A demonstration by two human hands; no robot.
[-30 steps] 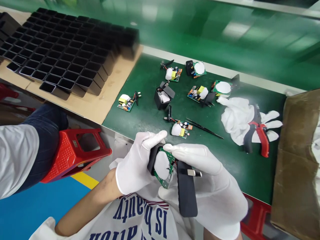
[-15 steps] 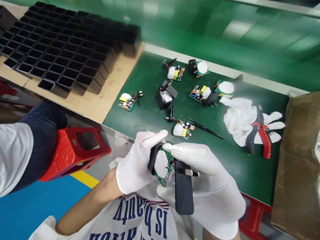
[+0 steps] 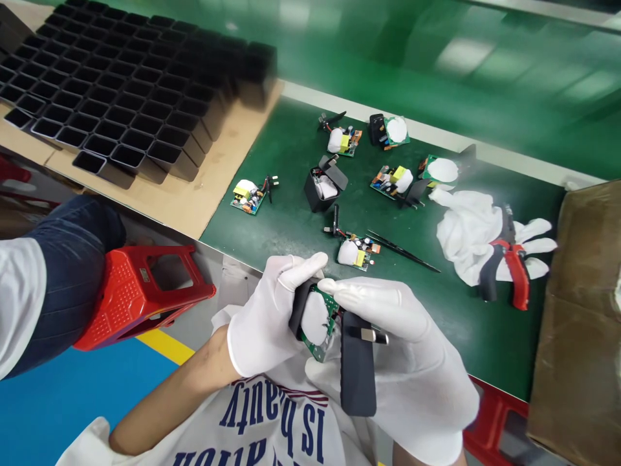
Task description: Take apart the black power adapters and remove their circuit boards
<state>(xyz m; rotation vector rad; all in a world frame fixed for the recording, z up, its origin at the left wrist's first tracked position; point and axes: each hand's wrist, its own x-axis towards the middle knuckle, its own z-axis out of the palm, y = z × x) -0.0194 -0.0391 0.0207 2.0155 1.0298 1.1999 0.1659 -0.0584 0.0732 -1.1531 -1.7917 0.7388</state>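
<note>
White gloves cover both hands, held close together in front of my body. My left hand (image 3: 266, 317) is closed around a small black plastic case (image 3: 299, 307). At the mouth of that case is a green circuit board (image 3: 316, 320) with a white patch on its face; how deep it sits is hidden by my fingers. My right hand (image 3: 412, 349) grips the board's other edge between thumb and fingers. Against the right palm lies a black plug cover (image 3: 358, 375) with metal pins pointing right, close beside the board.
Several circuit boards with plugs, one of them a board (image 3: 354, 252), lie on the green table (image 3: 272, 252). Behind my hands are tweezers (image 3: 403, 251) and a partly filled case (image 3: 323, 188). Rows of black cases (image 3: 130, 155) stand left; red-handled pliers (image 3: 517, 278), a glove and a carton (image 3: 572, 310) are right.
The whole view has shifted very slightly. Both hands keep the same hold on the case and the board, with almost no movement between them.
</note>
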